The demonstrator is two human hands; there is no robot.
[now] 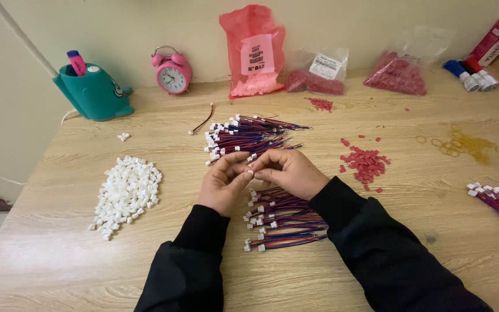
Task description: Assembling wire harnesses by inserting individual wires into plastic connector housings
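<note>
Both your left hand (pixel 222 184) and right hand (pixel 289 171) pinch one small white plug (pixel 250 172) between fingertips, raised over the wires (pixel 281 222) for close sight

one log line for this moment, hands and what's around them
left hand + right hand: pinching small white connector | under hands: wire pile | left: white connectors | right: red pieces

Labelled pink bag (pixel 253 52) (upright), clear bags (pixel 319 72) beside
</note>
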